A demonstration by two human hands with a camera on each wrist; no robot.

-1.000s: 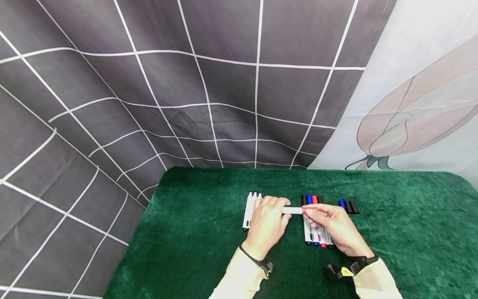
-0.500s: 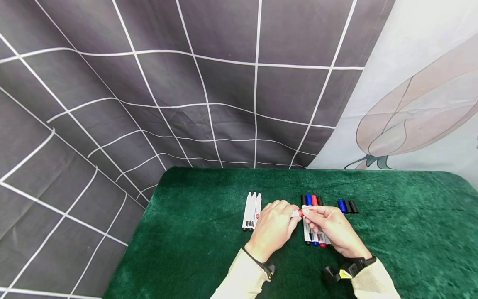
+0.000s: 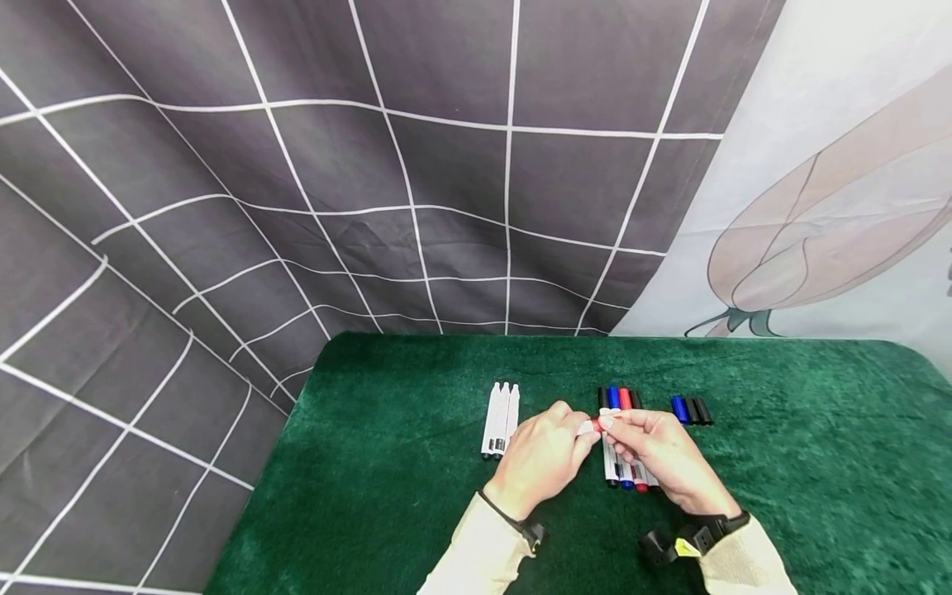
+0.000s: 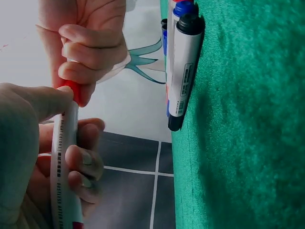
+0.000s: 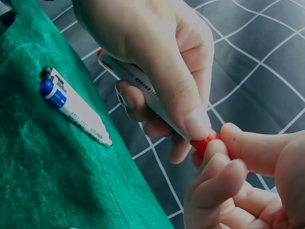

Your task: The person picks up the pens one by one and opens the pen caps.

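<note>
My left hand (image 3: 539,450) holds a white whiteboard marker (image 4: 64,167) by its barrel, fingers curled round it and the thumb near the red cap (image 4: 74,90). My right hand (image 3: 665,459) pinches that cap between thumb and fingers, and the cap sits against the end of the barrel. Both hands meet above the green cloth, just left of a row of capped markers (image 3: 614,398) with black, blue and red caps. The right hand partly covers that row. Beyond the left hand lie white uncapped markers (image 3: 494,417), side by side with bare tips pointing away.
To the right of the row lie loose caps: a blue cap (image 3: 680,409) and black caps (image 3: 699,411). The green cloth (image 3: 357,463) covers the table, whose far edge meets a dark grid curtain (image 3: 446,165) and a white flowered one (image 3: 811,248).
My left hand has moved right, toward the right hand, bringing the barrel up to the red cap. More of the uncapped markers shows. My right hand has barely moved.
</note>
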